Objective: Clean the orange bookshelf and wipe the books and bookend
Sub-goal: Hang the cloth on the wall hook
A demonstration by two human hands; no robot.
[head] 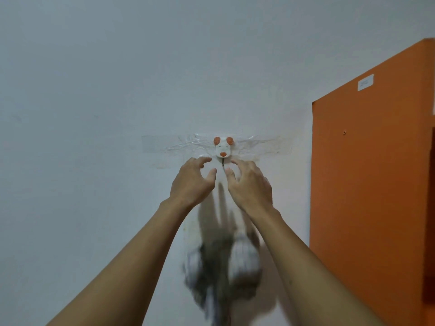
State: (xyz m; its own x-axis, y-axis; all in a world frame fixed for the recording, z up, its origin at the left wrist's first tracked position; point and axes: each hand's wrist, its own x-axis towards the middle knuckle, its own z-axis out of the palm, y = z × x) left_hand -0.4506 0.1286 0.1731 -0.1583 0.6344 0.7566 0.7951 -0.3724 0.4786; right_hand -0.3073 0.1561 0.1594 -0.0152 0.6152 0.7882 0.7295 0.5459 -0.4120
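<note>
The left hand (191, 182) is reaching up at centre frame, fingers loosely curled, grip wide and empty. Just right, a blurred white-grey cloth (221, 262) is hanging below a taped wall hook (222, 149). The right hand (249, 184) is mirroring it, grip also empty. The orange bookshelf (372, 184) is standing at the right edge, against the pale wall (94, 90).

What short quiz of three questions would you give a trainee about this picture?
1. True or false: clear tape fixes the animal-shaped hook to the wall.
2. On which side of the hook does the orange bookshelf stand? A) left B) right C) below
3. Fill in: below the left hand and the right hand hangs a blurred white and grey ____.

Key: 1 true; 2 B; 3 cloth.
</note>
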